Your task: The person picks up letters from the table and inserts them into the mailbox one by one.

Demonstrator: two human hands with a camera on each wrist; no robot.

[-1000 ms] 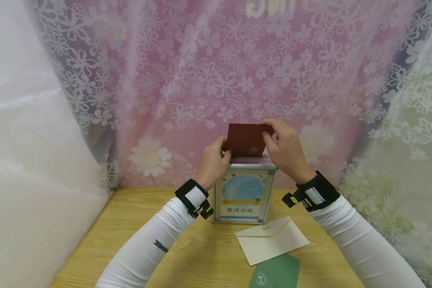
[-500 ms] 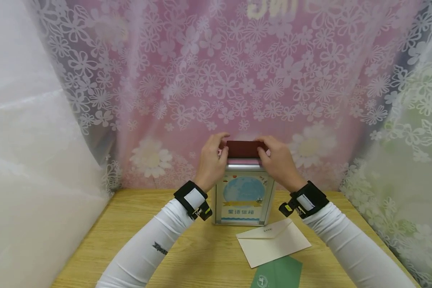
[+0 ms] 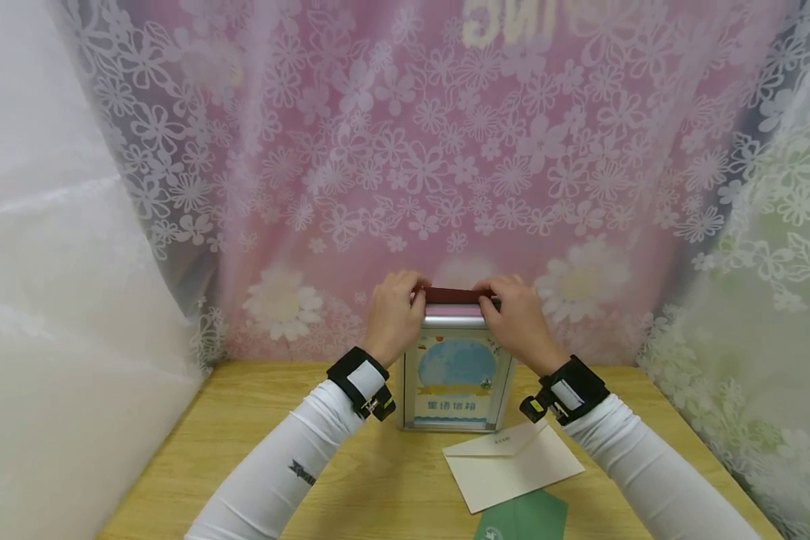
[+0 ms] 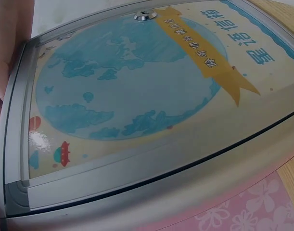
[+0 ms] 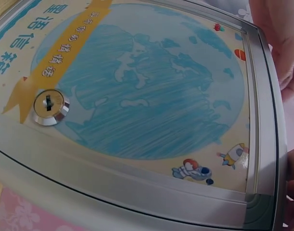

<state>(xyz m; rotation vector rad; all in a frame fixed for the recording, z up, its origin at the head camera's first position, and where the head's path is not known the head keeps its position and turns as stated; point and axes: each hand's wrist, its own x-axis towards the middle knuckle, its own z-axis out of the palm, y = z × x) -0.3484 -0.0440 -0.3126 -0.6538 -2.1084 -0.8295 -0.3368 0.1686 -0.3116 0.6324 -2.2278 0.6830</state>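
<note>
Inserting maroon card (image 3: 452, 295) into box (image 3: 456, 367), apparently; left hand (image 3: 397, 309) and right hand (image 3: 518, 315) pinched its ends; next probably required: downward push.

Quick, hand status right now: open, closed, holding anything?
Left hand: closed, pinching the left end of the brown card.
Right hand: closed, pinching the card's right end.
</note>
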